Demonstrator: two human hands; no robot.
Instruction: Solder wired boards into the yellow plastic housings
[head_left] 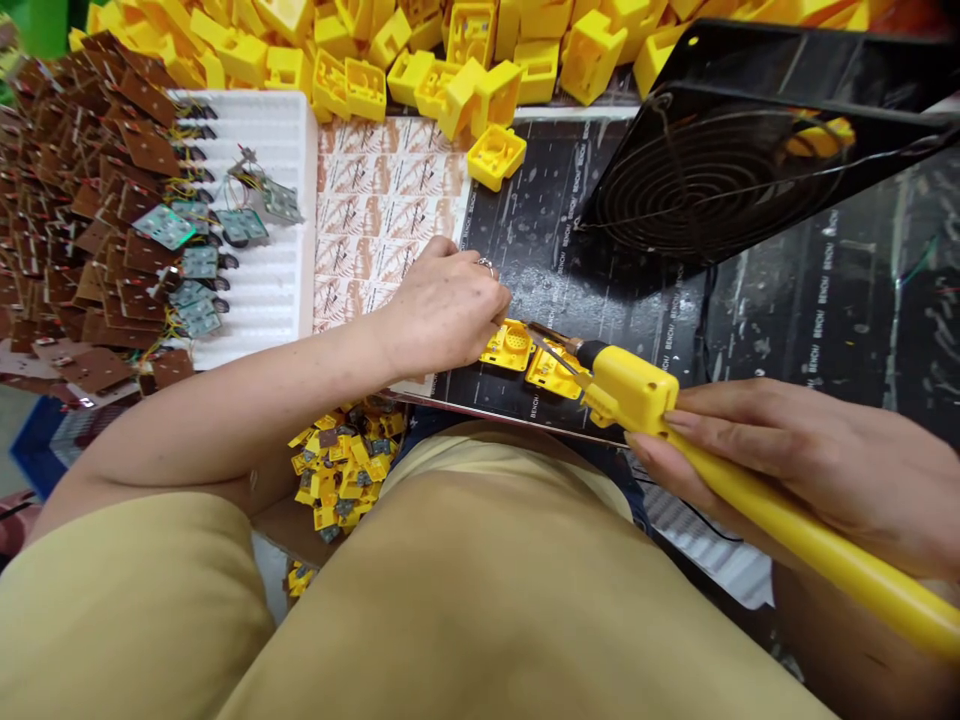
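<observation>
My right hand (810,460) is closed around the yellow soldering gun (634,385), whose handle runs toward the lower right. Its dark tip and feed tube reach over two small open yellow plastic casings at the table's front edge. The tip lies above the right casing (553,370); the left casing (510,345), with a round grille of holes, is beside my left hand (454,310). That hand is closed, palm down, with fingers curled at the left casing's edge. The fingertips are hidden, so what they pinch cannot be made out.
A black fan (697,190) stands tilted at the right. Yellow housings (420,80) pile along the back, one loose housing (496,157) in front. Brown circuit boards (97,220) heap beside a white foam tray (270,270) holding green boards. Below the table edge sits a heap of yellow parts (345,470).
</observation>
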